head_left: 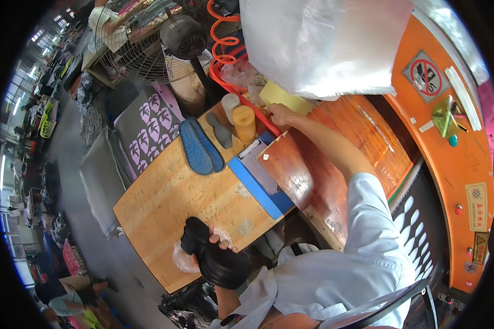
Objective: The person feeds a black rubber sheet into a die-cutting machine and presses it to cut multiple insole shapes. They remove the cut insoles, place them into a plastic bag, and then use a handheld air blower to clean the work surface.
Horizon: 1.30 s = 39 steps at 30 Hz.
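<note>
Low on the near side of the wooden table [170,197], my left hand [219,239] is wrapped around a stack of black shoe soles [223,266]. Crumpled clear plastic [184,259] shows beside the soles and behind my fingers. My right arm stretches across to the far side, where my right hand [281,115] is closed, its fingers curled at the edge of a red bin [252,107]. A yellow sheet [284,98] touches or lies just behind that hand. Whatever the right fingers grip is hidden.
On the table lie blue insoles [197,148], a grey insole [219,131], an amber jar [244,123], a white roll [230,104] and a blue clipboard [263,189]. A fan [184,37], an orange coiled hose [222,41], hanging plastic [318,46] and an orange machine [428,137] surround it.
</note>
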Each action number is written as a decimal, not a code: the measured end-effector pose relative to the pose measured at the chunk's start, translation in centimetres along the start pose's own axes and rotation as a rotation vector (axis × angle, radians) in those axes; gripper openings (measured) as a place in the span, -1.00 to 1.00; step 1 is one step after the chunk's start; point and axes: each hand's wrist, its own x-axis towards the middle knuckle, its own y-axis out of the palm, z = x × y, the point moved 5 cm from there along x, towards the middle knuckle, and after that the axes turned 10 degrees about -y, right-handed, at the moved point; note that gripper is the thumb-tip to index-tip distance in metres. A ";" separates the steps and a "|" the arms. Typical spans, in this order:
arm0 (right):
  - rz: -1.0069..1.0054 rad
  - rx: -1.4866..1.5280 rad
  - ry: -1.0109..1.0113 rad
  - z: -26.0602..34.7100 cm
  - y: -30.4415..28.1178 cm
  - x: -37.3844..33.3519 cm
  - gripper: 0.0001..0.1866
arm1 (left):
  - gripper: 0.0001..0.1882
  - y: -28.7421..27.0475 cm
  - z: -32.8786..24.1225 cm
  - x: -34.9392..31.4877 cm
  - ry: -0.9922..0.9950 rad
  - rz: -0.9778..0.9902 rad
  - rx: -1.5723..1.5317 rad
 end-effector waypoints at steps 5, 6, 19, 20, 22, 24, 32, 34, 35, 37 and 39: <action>-0.113 -0.155 0.014 -1.6 0.3 3.1 -0.72 | 0.02 -1.2 0.7 -0.5 0.048 -0.075 -0.068; -0.178 -0.215 -0.014 -1.7 -0.3 3.4 -0.72 | 0.02 -1.4 0.7 -0.5 0.051 -0.076 -0.091; -0.255 -0.193 0.059 -5.3 0.1 11.9 -0.62 | -0.01 -2.4 2.2 -0.2 0.109 -0.145 -0.132; -0.236 -0.232 0.077 -6.0 0.5 10.8 -0.63 | -0.01 -2.4 2.2 -0.3 0.110 -0.136 -0.140; -0.202 -0.301 0.108 -7.3 0.5 9.7 -0.66 | -0.01 -2.5 2.1 -0.3 0.115 -0.132 -0.154; -0.150 -0.341 0.143 -8.0 0.8 9.5 -0.68 | -0.02 -2.7 2.2 -0.2 0.119 -0.135 -0.148; -0.382 -0.247 0.070 -7.7 -1.5 12.7 -0.68 | -0.02 -2.4 3.1 -2.0 0.091 -0.261 -0.037; -0.372 -0.246 0.084 -7.9 -1.6 12.7 -0.67 | -0.03 -2.5 3.2 -2.6 0.103 -0.283 -0.041; -0.369 -0.246 0.090 -8.0 -1.5 12.6 -0.66 | -0.03 -2.4 3.3 -2.8 0.108 -0.262 -0.044; -0.361 -0.246 0.113 -8.2 -1.5 12.5 -0.65 | -0.03 -2.4 3.3 -3.1 0.150 -0.240 -0.104; -0.368 -0.235 0.133 -8.5 -1.6 12.1 -0.63 | -0.02 -2.2 3.3 -3.3 0.127 -0.232 -0.079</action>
